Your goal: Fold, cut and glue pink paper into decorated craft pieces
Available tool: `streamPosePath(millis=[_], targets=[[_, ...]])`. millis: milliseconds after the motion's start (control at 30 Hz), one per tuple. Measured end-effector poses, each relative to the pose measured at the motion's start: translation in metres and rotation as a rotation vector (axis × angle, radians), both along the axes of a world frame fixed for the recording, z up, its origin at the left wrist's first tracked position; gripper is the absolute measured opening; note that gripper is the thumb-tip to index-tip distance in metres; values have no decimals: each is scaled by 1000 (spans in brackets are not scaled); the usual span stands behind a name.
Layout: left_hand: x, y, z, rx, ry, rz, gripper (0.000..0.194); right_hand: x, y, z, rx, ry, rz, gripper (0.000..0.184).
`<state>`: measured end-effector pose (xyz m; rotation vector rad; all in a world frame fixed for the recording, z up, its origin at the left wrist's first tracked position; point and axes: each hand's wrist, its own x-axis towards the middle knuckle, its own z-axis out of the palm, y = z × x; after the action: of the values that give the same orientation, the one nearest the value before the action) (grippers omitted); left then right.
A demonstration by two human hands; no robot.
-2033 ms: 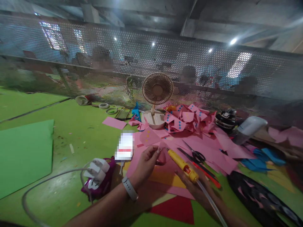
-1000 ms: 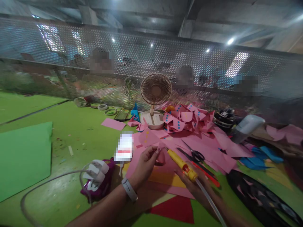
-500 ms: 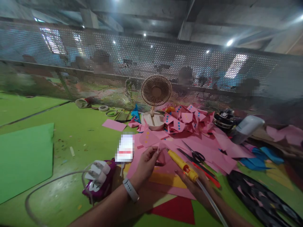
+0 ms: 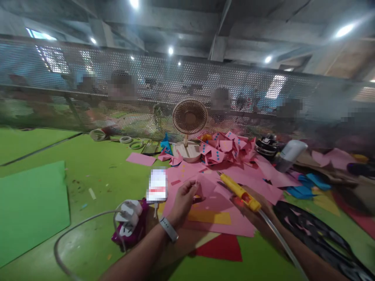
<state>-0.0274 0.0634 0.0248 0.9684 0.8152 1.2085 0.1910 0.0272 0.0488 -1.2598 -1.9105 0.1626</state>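
Left hand [image 4: 184, 196] pinched pink paper [image 4: 202, 188]; right hand [image 4: 253, 214] gripped yellow glue gun [image 4: 238, 189]. Bad aim could've smeared paper or burned left hand.

Dim interior; overhead point lighting.
Ceiling lamps [image 4: 345, 30] flare; phone screen [image 4: 157, 185] glares, pixelated. Soft shadows fall on the green table [image 4: 96, 171]. Perforated panel [image 4: 164, 78] smears toward both side edges.

green tabletop [image 4: 88, 152], light-green sheet [image 4: 35, 210] at left, pink paper sheets [image 4: 250, 175], beige fan [image 4: 190, 118] behind
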Motion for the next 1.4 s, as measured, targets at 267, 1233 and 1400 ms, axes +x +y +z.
streamPosePath(millis=[267, 1233, 1400], targets=[[1, 3, 1, -12, -17, 7, 26, 54, -24, -9, -28, -135, -113, 20], [2, -2, 9, 214, 150, 19, 29, -4, 1, -30, 221, -583, 136, 33], [3, 0, 8, 246, 157, 15, 28, -6, 1, -31, 214, -611, 105, 36]])
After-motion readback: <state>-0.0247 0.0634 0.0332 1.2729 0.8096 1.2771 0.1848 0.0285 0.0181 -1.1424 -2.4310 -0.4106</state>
